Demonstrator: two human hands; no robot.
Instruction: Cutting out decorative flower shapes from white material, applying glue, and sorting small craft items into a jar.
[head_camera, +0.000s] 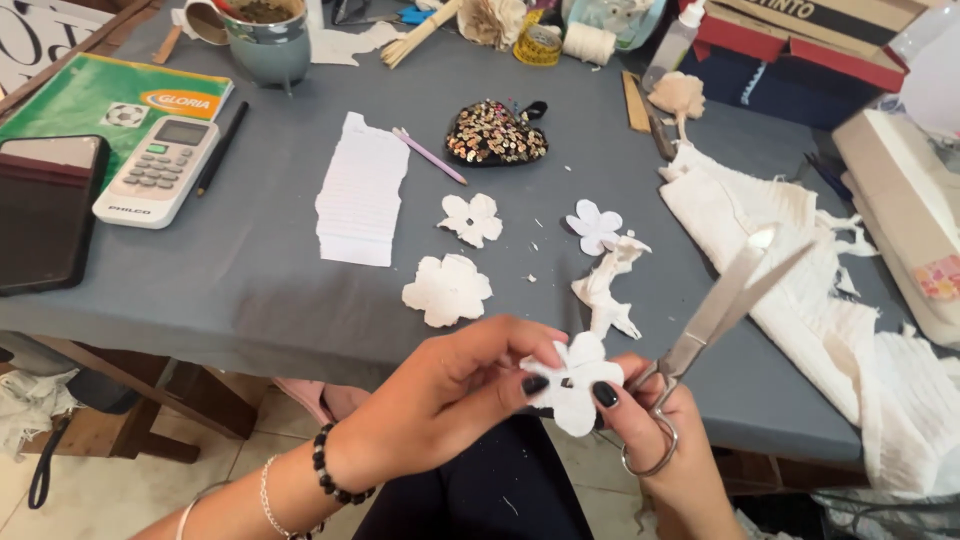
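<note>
Just off the near edge of the grey-covered table, over the person's lap, a small white fabric flower cutout is held flat-faced toward the camera, pinched from both sides. From that cutout, the left hand lies to the left and slightly lower, its thumb and fingers pressed together on the left petals. The right hand lies to the right, touching the cutout with a dark-nailed thumb laid on its right petals, while its other fingers sit in the loops of a pair of steel scissors. The scissors rise from just right of the cutout, their long axis running up and to the right, away from it; the blades stand slightly parted near the tips and touch no fabric. So the cutout lies down-left of the blades, beside the handles rather than between the edges. Beyond the cutout, on the table, a twisted white fabric scrap lies nearest, then three more flower cutouts, a strip of pleated white paper further left, and a sequined heart behind. To the right of the cutout spreads a heap of white pleated cloth.
</note>
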